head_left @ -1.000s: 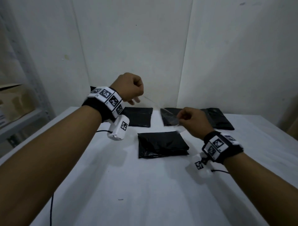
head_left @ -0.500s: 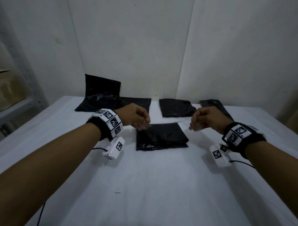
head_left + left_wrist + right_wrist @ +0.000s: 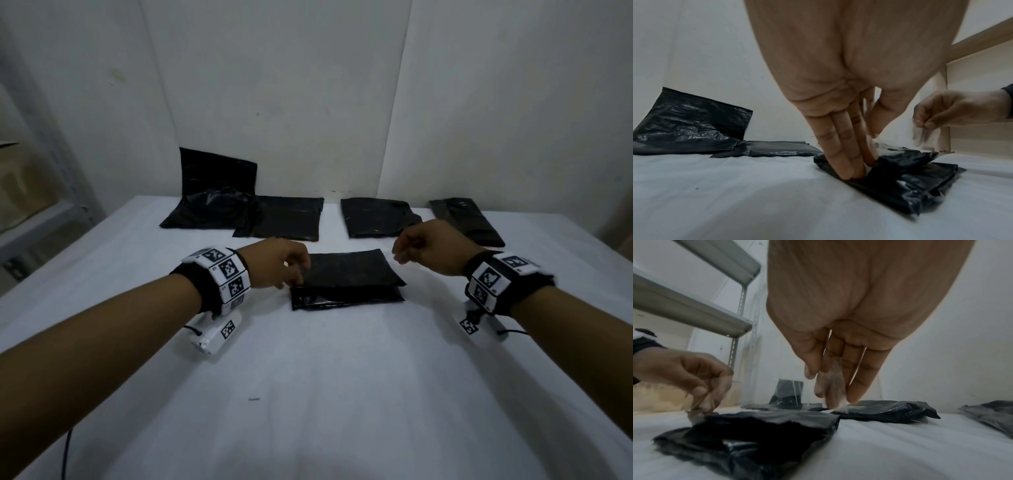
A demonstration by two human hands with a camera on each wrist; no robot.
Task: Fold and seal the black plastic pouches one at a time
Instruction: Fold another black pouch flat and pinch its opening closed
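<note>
Plain white table (image 3: 342,394) spreading from 6 o'clock up toward 12, with a tiny dark speck (image 3: 253,398) lying toward 7 o'clock and a thin black cable (image 3: 65,455) hanging off the edge near 7. Bare white walls (image 3: 274,85) beyond at 12, joined by an upright seam (image 3: 397,102) toward 1. Grey metal shelving (image 3: 694,313) standing off at 9 o'clock, carrying a brown cardboard box (image 3: 20,185). Pale wooden framework (image 3: 978,100) off at 3 o'clock.
</note>
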